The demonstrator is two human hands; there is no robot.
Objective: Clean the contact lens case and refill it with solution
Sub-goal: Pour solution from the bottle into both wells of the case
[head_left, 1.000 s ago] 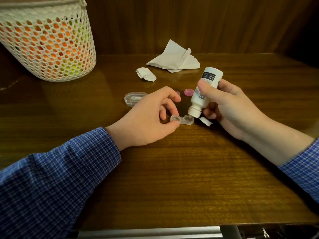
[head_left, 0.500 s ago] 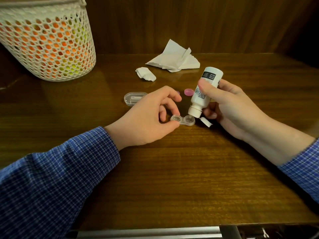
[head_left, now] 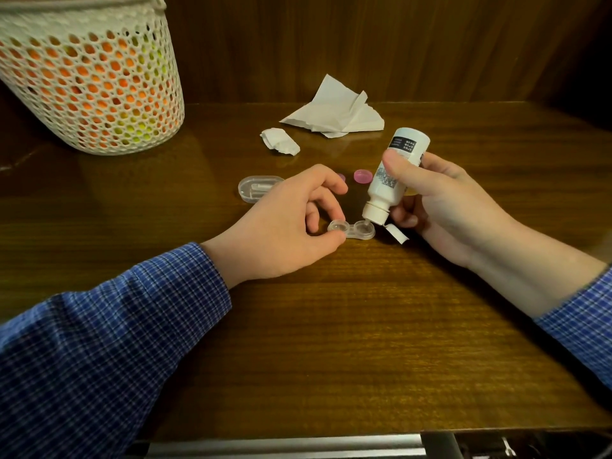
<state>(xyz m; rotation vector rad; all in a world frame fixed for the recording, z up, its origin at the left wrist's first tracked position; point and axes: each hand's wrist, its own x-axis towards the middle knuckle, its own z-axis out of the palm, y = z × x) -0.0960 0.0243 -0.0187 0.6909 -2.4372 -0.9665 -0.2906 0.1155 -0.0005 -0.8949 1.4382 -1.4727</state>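
Basically the contact lens case (head_left: 351, 229) sits on the wooden table (head_left: 331, 326) at centre, between the two hands, both wells uncapped and facing up. Clear hard plastic, tiny, surely very light, so it would skid or tip at a nudge on this glossy top; likely slick once wet. Best hold is what is happening now: the left hand (head_left: 281, 223) pinches the left well's rim with thumb and fingertip (head_left: 336, 216), pinning it down, other fingers curled above it. Grip at the rim or the bridge, not over the wells, so nothing touches the inside.

Solution bottle (head_left: 394, 177), white, small, soft-looking squeeze type, is tipped nozzle-down with the nozzle just over the right well, maybe touching its edge, can't tell. Right hand (head_left: 443, 200) wraps the bottle body, thumb across the label, fingers curled behind. Flip cap hangs open beside the nozzle. No stream visible; fill level in the wells unreadable.

Pink cap (head_left: 363, 176) lies just behind the bottle, a second pink one peeks out behind the left fingers. Clear oval box (head_left: 255, 188) to the left. Crumpled tissue (head_left: 280, 140) and a larger tissue (head_left: 337, 111) further back. White mesh basket (head_left: 89, 77) far left.
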